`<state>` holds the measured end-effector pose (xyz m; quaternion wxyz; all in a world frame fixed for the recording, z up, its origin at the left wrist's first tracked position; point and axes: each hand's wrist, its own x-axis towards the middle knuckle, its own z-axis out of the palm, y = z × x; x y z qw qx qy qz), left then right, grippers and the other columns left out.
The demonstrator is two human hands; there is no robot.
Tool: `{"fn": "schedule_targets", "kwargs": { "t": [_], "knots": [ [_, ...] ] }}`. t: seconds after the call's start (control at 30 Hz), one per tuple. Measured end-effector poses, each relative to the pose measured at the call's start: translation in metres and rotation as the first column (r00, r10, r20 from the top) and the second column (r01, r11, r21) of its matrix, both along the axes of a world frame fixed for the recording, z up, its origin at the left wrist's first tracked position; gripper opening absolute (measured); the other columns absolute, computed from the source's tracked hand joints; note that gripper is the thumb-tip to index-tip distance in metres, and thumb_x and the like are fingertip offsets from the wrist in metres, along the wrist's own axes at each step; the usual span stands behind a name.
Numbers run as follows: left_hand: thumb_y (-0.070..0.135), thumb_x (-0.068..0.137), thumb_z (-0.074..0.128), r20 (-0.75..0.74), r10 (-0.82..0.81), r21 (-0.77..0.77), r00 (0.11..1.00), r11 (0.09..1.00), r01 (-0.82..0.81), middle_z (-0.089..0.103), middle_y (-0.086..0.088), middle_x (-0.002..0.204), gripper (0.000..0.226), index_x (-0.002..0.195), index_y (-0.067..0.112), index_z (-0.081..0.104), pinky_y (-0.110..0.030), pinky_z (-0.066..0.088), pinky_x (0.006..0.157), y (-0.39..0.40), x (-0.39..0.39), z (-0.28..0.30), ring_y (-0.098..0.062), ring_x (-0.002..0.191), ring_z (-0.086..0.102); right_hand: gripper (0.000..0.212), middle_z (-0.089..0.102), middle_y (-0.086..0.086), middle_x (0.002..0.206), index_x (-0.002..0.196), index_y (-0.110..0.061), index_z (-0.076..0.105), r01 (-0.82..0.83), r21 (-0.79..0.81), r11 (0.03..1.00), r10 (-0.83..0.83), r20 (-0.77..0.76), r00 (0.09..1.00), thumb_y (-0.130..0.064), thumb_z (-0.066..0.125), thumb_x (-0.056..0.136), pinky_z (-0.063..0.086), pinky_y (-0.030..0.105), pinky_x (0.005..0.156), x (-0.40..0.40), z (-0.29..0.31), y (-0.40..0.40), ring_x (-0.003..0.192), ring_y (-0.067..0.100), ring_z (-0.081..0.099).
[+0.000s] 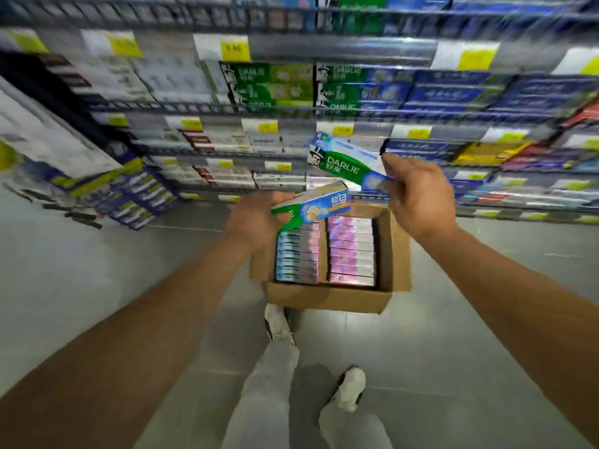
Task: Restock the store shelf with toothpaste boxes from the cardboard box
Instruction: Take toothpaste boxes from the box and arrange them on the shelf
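Mid-restock: left hand (256, 222) and right hand (418, 196) each gripped a toothpaste box (348, 163), shelf (291, 108) at twelve o'clock. Cardboard box (324, 298) remained nearly full, most stocking seemingly undone.

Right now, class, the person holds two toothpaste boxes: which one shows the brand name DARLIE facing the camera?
The box in the right hand, the upper toothpaste box. The left hand's lower box shows a blue end with white characters instead.

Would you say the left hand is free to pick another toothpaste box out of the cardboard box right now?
Probably not: the left hand already holds a toothpaste box above the cardboard box.
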<state>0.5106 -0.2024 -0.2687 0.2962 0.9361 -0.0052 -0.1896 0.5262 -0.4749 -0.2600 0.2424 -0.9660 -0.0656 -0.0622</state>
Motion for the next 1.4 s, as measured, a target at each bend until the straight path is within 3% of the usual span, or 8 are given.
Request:
{"fn": "schedule_targets", "kwargs": {
  "t": [0.13, 0.27, 0.4, 0.6, 0.77, 1.03, 1.2, 1.4],
  "knots": [
    [0.023, 0.084, 0.068, 0.178, -0.028, 0.039, 0.984, 0.999, 0.022, 0.064, -0.001, 0.124, 0.045, 0.128, 0.029, 0.061, -0.024, 0.041, 0.089, -0.017, -0.026, 0.093, -0.019, 0.109, 0.059, 0.04, 0.068, 0.011, 0.111, 0.124, -0.015, 0.062, -0.026, 0.046, 0.999, 0.02, 0.114, 0.993, -0.019, 0.051, 0.085, 0.048, 0.038, 0.089, -0.024, 0.081, -0.02, 0.101, 0.037, 0.059],
    [0.021, 0.085, 0.07, 0.27, -0.076, 0.083, 0.96, 0.995, 0.055, 0.062, -0.001, 0.127, 0.044, 0.127, 0.026, 0.061, -0.028, 0.041, 0.096, -0.03, -0.053, 0.172, -0.021, 0.116, 0.057, 0.036, 0.068, 0.011, 0.114, 0.122, -0.011, 0.064, -0.034, 0.062, 0.998, 0.018, 0.245, 0.969, -0.008, 0.058, 0.086, 0.041, 0.035, 0.094, -0.047, 0.162, -0.044, 0.104, 0.035, 0.058],
    [0.023, 0.085, 0.071, 0.342, -0.094, 0.131, 0.935, 0.99, 0.052, 0.063, -0.003, 0.126, 0.045, 0.128, 0.028, 0.059, -0.032, 0.045, 0.094, -0.036, -0.072, 0.239, -0.023, 0.113, 0.059, 0.028, 0.068, 0.012, 0.105, 0.112, -0.012, 0.065, -0.046, 0.023, 0.999, 0.036, 0.327, 0.944, -0.008, 0.058, 0.085, 0.047, 0.042, 0.087, -0.058, 0.236, -0.068, 0.095, 0.039, 0.059],
    [0.021, 0.088, 0.067, 0.427, -0.091, 0.108, 0.899, 0.993, 0.05, 0.06, -0.002, 0.131, 0.045, 0.132, 0.023, 0.057, -0.03, 0.042, 0.097, -0.041, -0.074, 0.315, -0.02, 0.119, 0.055, 0.025, 0.067, 0.015, 0.106, 0.113, -0.01, 0.063, -0.03, -0.053, 0.998, 0.049, 0.419, 0.906, -0.007, 0.058, 0.088, 0.047, 0.043, 0.081, -0.049, 0.323, -0.09, 0.098, 0.038, 0.056],
    [0.019, 0.088, 0.068, 0.492, -0.088, 0.086, 0.866, 0.995, 0.052, 0.059, -0.003, 0.132, 0.045, 0.132, 0.021, 0.058, -0.033, 0.04, 0.103, -0.041, -0.053, 0.353, -0.02, 0.122, 0.054, 0.024, 0.065, 0.008, 0.105, 0.113, -0.016, 0.06, -0.017, -0.114, 0.993, 0.068, 0.465, 0.883, -0.012, 0.056, 0.09, 0.039, 0.036, 0.077, -0.016, 0.367, -0.093, 0.098, 0.035, 0.055],
    [0.021, 0.087, 0.068, 0.555, -0.146, 0.153, 0.819, 0.986, 0.072, 0.059, -0.001, 0.132, 0.047, 0.132, 0.027, 0.057, -0.033, 0.04, 0.101, -0.026, 0.035, 0.403, -0.019, 0.119, 0.055, 0.036, 0.066, 0.008, 0.118, 0.123, -0.015, 0.063, -0.052, -0.168, 0.984, 0.136, 0.541, 0.83, -0.008, 0.058, 0.088, 0.046, 0.038, 0.092, 0.061, 0.425, -0.082, 0.11, 0.032, 0.058],
    [0.018, 0.087, 0.068, 0.572, -0.12, 0.093, 0.811, 0.992, 0.082, 0.057, 0.0, 0.134, 0.046, 0.132, 0.026, 0.057, -0.036, 0.041, 0.106, -0.019, 0.091, 0.431, -0.018, 0.122, 0.053, 0.038, 0.065, 0.007, 0.123, 0.123, -0.017, 0.066, -0.051, -0.102, 0.993, 0.099, 0.555, 0.826, -0.007, 0.057, 0.087, 0.04, 0.027, 0.099, 0.111, 0.466, -0.062, 0.115, 0.026, 0.059],
    [0.021, 0.088, 0.068, 0.606, -0.134, 0.105, 0.784, 0.991, 0.089, 0.056, 0.002, 0.136, 0.046, 0.131, 0.029, 0.057, -0.036, 0.041, 0.106, -0.02, 0.13, 0.445, -0.021, 0.125, 0.051, 0.036, 0.067, 0.003, 0.122, 0.12, -0.018, 0.067, -0.129, -0.025, 0.991, 0.125, 0.47, 0.874, -0.007, 0.054, 0.089, 0.033, 0.013, 0.092, 0.165, 0.498, -0.04, 0.118, 0.017, 0.057]
  ]
}}
